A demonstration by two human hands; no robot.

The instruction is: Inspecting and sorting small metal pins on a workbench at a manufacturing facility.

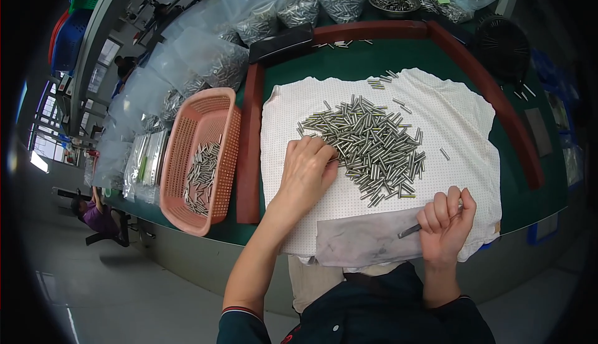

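A large heap of short shiny metal pins [374, 145] lies on a white dotted cloth [464, 113]. At the left edge of the heap is my left hand [307, 168], its fingers bent down and drawn together among the pins. Whatever its fingertips hold is hidden. Near the cloth's lower right, my right hand [445, 222] is closed around a slim dark metal piece [409, 230], one end poking out past the fingers; its kind is not clear. Under that end lies a stained grey cloth strip [355, 238].
A pink plastic basket [230, 151] with pins stands left of a reddish-brown wooden border [250, 126]. Beyond are plastic bags [299, 11] of pins, a metal bowl [394, 1], a black case [281, 44] and a black round object [502, 48]. Another person [99, 213] sits far left.
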